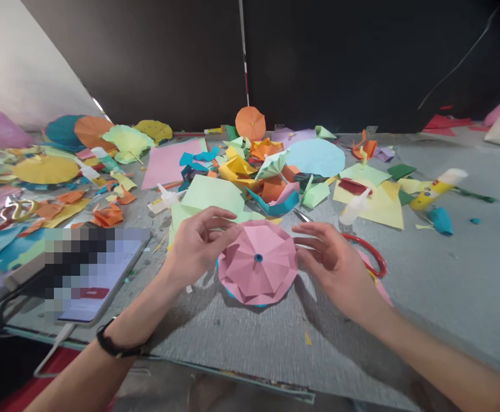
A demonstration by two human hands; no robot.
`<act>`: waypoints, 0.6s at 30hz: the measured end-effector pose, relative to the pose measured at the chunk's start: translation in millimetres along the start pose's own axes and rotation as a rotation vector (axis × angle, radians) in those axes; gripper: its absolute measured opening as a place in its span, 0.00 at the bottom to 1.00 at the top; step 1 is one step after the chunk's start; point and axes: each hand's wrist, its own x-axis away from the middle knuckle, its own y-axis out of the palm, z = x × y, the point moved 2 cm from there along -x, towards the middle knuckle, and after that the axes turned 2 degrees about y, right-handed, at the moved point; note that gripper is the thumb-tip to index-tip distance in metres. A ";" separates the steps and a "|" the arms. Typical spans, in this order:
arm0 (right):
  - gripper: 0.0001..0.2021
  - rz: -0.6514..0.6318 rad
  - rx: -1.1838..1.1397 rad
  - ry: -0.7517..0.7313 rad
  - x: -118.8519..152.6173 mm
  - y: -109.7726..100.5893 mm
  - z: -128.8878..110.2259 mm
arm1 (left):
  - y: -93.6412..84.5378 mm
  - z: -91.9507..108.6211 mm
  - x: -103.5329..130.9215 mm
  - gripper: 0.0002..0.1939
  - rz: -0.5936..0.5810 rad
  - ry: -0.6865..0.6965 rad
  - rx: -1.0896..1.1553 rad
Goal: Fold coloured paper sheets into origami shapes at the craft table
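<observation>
A pleated pink paper disc (271, 277) with a small blue centre and blue showing under its lower edge lies near the table's front. My left hand (202, 243) is at its upper left, curled, with thumb and fingertips at the rim; the thumb overlaps the pink paper. At the disc's right edge is my right hand (333, 263), fingers apart and slightly bent, fingertips close to the rim, holding nothing. Red-handled scissors (376, 254) lie partly hidden behind my right hand.
Behind the disc are green sheets (211, 194), folded paper pieces and a light blue disc (316, 158). A glue stick (439, 189) and glue bottle (355, 207) lie right. A phone (121, 274) with a cable sits left, near the table edge (233, 377).
</observation>
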 end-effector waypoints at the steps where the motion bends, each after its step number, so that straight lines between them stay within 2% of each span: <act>1: 0.16 0.003 -0.009 -0.005 -0.3 -0.7 -0.8 | -1.4 0.8 0.2 0.22 -0.033 -0.022 0.030; 4: 0.16 -0.007 -0.034 -0.005 0.0 -1.0 -2.4 | -4.8 4.5 0.2 0.23 -0.144 -0.071 0.095; 11: 0.15 -0.032 -0.033 -0.009 2.5 2.0 -6.3 | -7.9 13.7 2.0 0.20 -0.352 -0.149 0.071; 14: 0.15 -0.032 -0.022 -0.024 4.1 3.0 -11.2 | -11.3 15.5 4.7 0.25 -0.451 -0.184 0.079; 18: 0.14 -0.024 -0.011 -0.044 6.3 3.0 -15.4 | -16.9 17.1 9.0 0.39 -0.592 -0.218 0.111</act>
